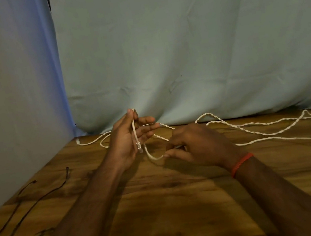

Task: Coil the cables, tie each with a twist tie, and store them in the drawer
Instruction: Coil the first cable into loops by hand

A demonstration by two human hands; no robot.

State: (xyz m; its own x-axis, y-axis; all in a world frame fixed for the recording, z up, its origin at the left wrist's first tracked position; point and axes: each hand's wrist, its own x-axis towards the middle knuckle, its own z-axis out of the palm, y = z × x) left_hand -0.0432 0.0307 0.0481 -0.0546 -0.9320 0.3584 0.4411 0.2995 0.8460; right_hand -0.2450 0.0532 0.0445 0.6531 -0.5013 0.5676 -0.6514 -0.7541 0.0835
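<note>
White twisted cable [135, 133] — loose, uncoiled.

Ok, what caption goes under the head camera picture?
Left hand holds the white cable end, right hand pinches its loop, above a wooden table.

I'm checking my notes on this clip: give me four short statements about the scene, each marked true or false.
The left hand holds the white cable near its plug end. True.
The right hand lies empty on the table. False: it pinches the white cable.
Black cables lie on the table's left side. True.
The white cable is already coiled and tied. False: it sprawls loose across the table.
</note>
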